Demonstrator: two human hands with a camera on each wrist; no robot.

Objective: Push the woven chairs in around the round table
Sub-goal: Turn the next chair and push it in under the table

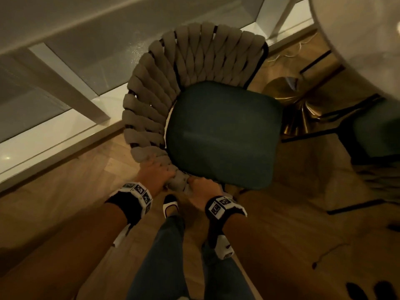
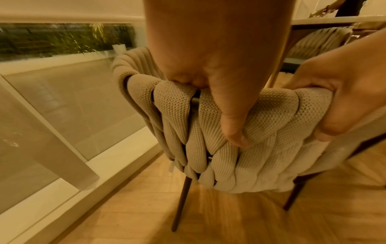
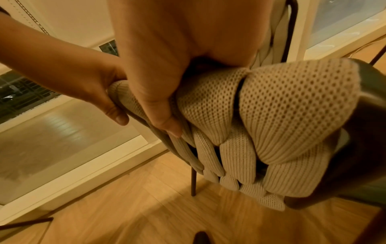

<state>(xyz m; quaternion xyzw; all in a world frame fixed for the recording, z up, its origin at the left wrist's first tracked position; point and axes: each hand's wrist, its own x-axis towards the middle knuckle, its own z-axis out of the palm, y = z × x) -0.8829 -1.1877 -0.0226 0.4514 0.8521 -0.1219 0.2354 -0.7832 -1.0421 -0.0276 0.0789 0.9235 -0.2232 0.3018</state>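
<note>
A woven chair with a beige braided back and a dark green seat cushion stands in front of me on the wood floor. My left hand grips the near end of its woven back rail, thumb on the outside. Right beside it my right hand grips the same rail. The left wrist view shows the left hand curled over the braid with the right hand next to it. The white round table is at the upper right, on a brass pedestal.
A glass panel and white frame run along the left, close to the chair back. A second green-seated chair sits under the table at the right. White cables lie on the floor beyond. My feet stand just behind the chair.
</note>
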